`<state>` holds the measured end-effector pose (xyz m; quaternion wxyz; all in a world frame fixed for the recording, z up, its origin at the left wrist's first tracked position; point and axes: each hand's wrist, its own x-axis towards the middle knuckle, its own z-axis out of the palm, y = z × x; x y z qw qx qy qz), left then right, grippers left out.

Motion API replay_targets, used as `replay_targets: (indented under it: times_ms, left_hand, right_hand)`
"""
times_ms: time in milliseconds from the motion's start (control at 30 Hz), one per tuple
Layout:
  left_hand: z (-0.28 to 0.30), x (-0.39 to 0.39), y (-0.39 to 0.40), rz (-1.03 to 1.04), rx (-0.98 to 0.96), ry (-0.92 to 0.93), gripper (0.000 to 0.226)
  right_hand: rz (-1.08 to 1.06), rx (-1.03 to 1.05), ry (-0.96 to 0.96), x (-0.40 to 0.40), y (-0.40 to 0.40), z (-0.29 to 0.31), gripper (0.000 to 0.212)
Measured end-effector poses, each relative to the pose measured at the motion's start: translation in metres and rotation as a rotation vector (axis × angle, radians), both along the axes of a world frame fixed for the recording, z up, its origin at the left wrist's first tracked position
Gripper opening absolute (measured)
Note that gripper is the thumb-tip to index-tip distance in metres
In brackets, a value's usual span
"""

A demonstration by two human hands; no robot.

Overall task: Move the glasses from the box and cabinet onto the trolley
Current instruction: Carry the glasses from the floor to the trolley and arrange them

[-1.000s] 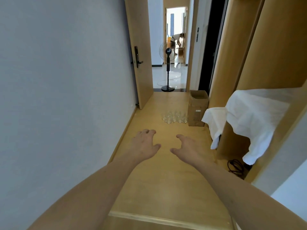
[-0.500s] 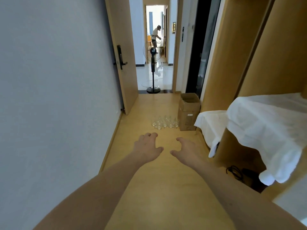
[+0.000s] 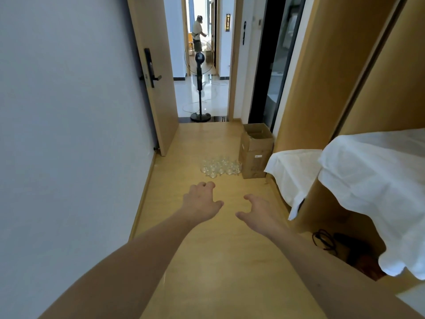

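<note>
Glasses [image 3: 220, 167] stood clustered on the floor [image 3: 230, 249], touching or just beside the open cardboard box [image 3: 255, 150], probably unpacked there for easy reach. You held both arms out toward them: left hand [image 3: 202, 201] and right hand [image 3: 258, 210] hovered apart, fingers spread and loosely curled, holding nothing, shaped for a grab. No trolley was in view; whether the box held more glasses could not be told.

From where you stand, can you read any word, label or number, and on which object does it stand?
None can be read.
Cardboard box: small white label on its front, print too small.
Dark plaque on the far wall: gold marks, too blurred.
Glasses: no print visible.
</note>
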<state>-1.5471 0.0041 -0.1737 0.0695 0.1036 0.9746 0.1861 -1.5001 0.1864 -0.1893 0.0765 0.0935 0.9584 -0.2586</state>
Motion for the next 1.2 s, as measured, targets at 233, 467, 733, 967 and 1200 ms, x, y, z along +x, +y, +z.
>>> replay_targets:
  times_ms: [233, 467, 733, 967, 1200]
  left_hand:
    - [-0.010, -0.080, 0.026, 0.013, 0.011, 0.005, 0.065]
    - [-0.012, -0.178, 0.069, 0.037, -0.004, -0.001, 0.064]
    - [-0.009, -0.274, 0.104, 0.070, -0.010, 0.037, 0.063]
    - [-0.023, -0.328, 0.110, 0.080, -0.020, 0.008, 0.061]
    - [-0.039, -0.419, 0.106, 0.054, 0.008, -0.007, 0.063]
  right_hand:
    - [0.007, -0.012, 0.022, -0.086, 0.025, -0.013, 0.070]
    - [-0.001, -0.049, 0.011, -0.186, 0.071, -0.014, 0.071]
    - [0.006, -0.029, 0.021, -0.278, 0.121, -0.014, 0.071]
    - [0.012, -0.082, -0.007, -0.340, 0.123, -0.029, 0.069]
    - [-0.030, -0.072, -0.036, -0.425, 0.115, -0.052, 0.069]
